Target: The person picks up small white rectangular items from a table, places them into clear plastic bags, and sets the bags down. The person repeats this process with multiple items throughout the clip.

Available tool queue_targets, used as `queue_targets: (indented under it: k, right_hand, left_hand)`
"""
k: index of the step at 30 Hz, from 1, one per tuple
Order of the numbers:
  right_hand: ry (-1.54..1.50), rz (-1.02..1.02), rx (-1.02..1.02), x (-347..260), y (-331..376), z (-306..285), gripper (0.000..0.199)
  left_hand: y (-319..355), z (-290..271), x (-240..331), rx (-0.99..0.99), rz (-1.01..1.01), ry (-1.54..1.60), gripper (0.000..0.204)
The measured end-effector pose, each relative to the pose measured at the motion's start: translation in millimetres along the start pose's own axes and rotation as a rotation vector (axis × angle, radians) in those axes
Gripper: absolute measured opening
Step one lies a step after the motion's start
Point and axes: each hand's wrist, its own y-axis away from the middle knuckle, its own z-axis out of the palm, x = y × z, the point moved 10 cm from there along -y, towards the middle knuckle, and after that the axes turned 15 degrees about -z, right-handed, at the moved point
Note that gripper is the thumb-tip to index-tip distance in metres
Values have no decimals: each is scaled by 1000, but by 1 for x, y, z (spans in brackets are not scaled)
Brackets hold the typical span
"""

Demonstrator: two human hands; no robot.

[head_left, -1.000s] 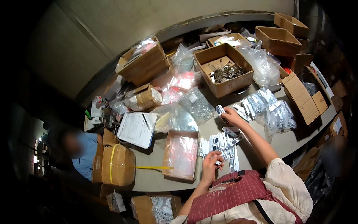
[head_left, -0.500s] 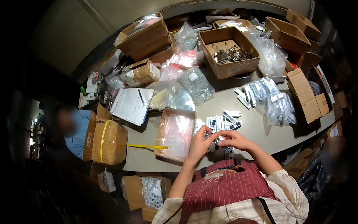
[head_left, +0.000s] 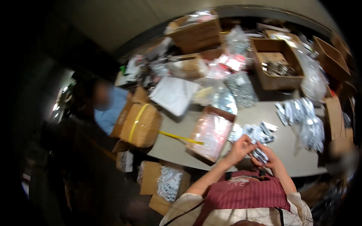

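Observation:
My left hand (head_left: 240, 149) and my right hand (head_left: 266, 156) meet close to my chest at the near edge of the grey table (head_left: 177, 141). Both hold one small clear packet with a dark part inside (head_left: 259, 154). Just beyond them lies a loose pile of similar small packets (head_left: 256, 132). A shallow box lined with pink plastic (head_left: 211, 133) sits right beside my left hand. The picture is blurred, so the fingers' exact grip is unclear.
An open cardboard box of dark metal parts (head_left: 277, 67) stands at the back right. A heap of clear bagged parts (head_left: 301, 118) lies to the right. A taped brown box (head_left: 140, 124) and white sheet (head_left: 174, 95) are left. A person in blue (head_left: 107, 107) sits beyond the table's left end.
My right hand came back from the far packets to join the left hand near my chest. The view swung left and blurred, shifting the table rightward.

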Motion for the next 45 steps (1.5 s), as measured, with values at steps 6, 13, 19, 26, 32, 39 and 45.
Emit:
queue_targets:
  k: [6, 13, 19, 26, 32, 39, 45]
  right_hand:
    - [65, -24, 140, 4, -2, -9, 55]
    - [256, -160, 327, -15, 1, -15, 49]
    - [31, -209, 539, -15, 9, -64, 50]
    - [126, -428, 510, -49, 15, -37, 52]
    - [429, -535, 661, -69, 17, -25, 53]
    - [449, -631, 693, -66, 8, -37, 51]
    - [407, -582, 588, -42, -8, -23, 49]
  left_hand:
    - [18, -6, 26, 129, 145, -373, 29]
    - [31, -8, 37, 250, 236, -302, 28]
    - [52, 7, 62, 230, 394, -275, 24]
    - [38, 16, 21, -572, -216, 938, 24]
    - [27, 21, -27, -464, -443, 885, 20]
    - [29, 44, -88, -363, -590, 496, 44]
    - [17, 43, -91, -310, -451, 462, 58]
